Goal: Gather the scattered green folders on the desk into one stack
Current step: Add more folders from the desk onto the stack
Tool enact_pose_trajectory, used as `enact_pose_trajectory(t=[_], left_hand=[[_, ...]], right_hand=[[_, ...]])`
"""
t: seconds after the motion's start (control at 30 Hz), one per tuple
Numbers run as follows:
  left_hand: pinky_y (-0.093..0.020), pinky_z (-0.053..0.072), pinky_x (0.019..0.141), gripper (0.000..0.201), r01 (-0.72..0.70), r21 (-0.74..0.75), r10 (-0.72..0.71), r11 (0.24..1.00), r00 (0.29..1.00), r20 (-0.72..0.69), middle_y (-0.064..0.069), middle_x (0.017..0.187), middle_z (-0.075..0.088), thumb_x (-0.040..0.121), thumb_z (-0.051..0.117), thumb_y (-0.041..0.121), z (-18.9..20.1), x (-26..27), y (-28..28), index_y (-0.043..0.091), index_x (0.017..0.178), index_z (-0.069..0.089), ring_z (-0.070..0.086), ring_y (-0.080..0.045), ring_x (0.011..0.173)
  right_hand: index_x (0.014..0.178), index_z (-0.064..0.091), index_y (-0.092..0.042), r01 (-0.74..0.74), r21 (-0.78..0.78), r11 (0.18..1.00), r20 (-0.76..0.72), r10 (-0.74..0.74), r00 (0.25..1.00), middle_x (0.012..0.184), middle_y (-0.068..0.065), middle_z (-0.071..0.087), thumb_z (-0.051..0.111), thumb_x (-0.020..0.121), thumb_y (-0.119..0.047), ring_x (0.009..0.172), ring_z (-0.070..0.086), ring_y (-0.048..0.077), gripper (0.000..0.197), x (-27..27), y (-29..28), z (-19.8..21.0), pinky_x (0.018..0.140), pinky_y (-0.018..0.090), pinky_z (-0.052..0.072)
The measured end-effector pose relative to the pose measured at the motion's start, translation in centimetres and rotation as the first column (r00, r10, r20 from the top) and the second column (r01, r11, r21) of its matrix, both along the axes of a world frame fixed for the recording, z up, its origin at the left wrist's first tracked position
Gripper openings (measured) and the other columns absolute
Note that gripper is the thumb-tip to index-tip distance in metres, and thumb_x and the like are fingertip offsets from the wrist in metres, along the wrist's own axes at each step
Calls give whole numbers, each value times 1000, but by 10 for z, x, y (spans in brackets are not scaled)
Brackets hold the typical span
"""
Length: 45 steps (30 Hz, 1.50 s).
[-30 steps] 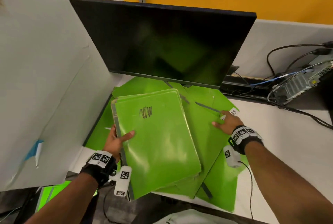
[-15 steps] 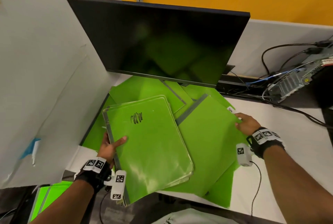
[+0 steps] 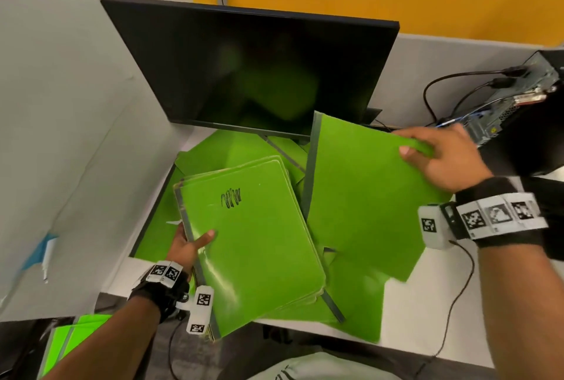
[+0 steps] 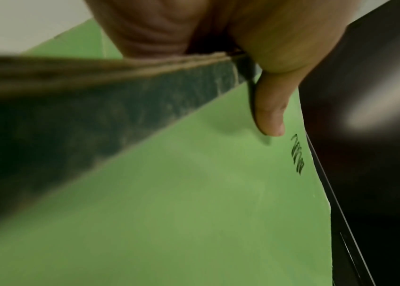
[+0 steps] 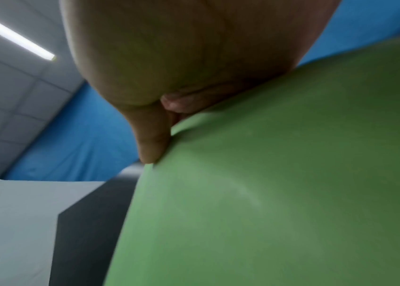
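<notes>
A stack of green folders with a black scribble on the top cover is held at its grey spine edge by my left hand, thumb on top; the left wrist view shows the thumb pressing the top folder. My right hand pinches the far corner of a single green folder and holds it tilted above the desk, right of the stack. In the right wrist view the thumb lies on that folder. More green folders lie flat underneath.
A black monitor stands just behind the folders. A grey partition closes the left side. A small computer with cables sits at the right rear. White desk shows at the right. More green folders lie below the desk edge.
My right hand took hold of the flat folder's far corner and lifted it off the desk, tilting it up. The left hand kept its grip on the stack.
</notes>
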<state>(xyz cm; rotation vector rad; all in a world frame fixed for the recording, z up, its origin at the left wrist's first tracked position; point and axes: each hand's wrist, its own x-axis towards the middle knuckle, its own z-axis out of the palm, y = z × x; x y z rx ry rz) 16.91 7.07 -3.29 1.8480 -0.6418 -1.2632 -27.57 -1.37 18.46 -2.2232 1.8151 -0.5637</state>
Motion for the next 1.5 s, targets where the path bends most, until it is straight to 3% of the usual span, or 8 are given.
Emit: enact_pose_trajectory(t=[0.1,0.2,0.3,0.53,0.8,1.13,1.37,1.5], left_hand=[[-58,35,106,94,-28,-3,28,1000,999,-27,-11,142,50,61,87,34,-1,2,3,24,140,39,47,-36,128],[-54,33,109,88,-54,-24,54,998,998,-20,-11,144,47,68,83,26,-4,1,4,18,143,37,45,-35,130],[-53,34,108,76,-44,-49,44,998,999,-6,-12,137,50,77,78,24,-2,-4,1,16,142,38,47,-35,128],[-33,42,81,24,65,-72,-54,995,987,148,-8,90,59,90,62,16,3,-7,1,5,108,51,54,-25,88],[-38,52,89,74,85,-94,-82,992,996,36,-8,107,66,60,84,33,12,-9,6,7,121,50,63,-22,96],[-30,47,71,51,-51,-7,51,999,998,-22,-4,97,62,70,83,15,15,19,31,22,108,50,59,-25,91],[-36,49,79,77,-95,-8,95,995,995,-13,-9,101,62,37,81,50,12,30,47,25,104,51,59,-26,94],[-36,49,80,68,-94,-14,93,996,995,-44,-7,99,64,40,84,43,13,33,43,29,98,53,61,-25,93]], right_hand=[[104,68,-29,-61,-108,992,4,62,998,84,-4,58,53,78,-41,74,23,-3,32,11,7,54,82,33,24],[107,60,-42,-115,-24,993,49,116,992,98,-10,62,56,80,-49,95,46,11,28,19,-12,70,93,37,32],[116,61,-37,-217,116,969,75,209,975,111,-14,62,61,88,-41,109,58,16,29,51,-45,32,104,50,37],[121,55,-38,-135,317,939,-203,207,957,126,1,60,49,88,-56,121,47,23,38,153,-59,-79,102,41,27],[125,53,-29,-70,411,909,-151,144,978,143,1,45,56,86,-52,136,32,23,45,225,-62,-132,108,53,25],[139,37,-11,229,521,822,-38,-246,969,143,18,36,52,91,-46,134,32,36,62,200,-93,-187,109,48,32],[138,38,-11,202,691,694,-1,-279,960,139,15,48,70,82,-35,125,48,36,69,197,-96,-206,101,42,42],[143,37,-22,181,588,788,38,-250,967,143,10,47,65,87,-21,127,49,33,63,174,-99,-209,104,39,41]])
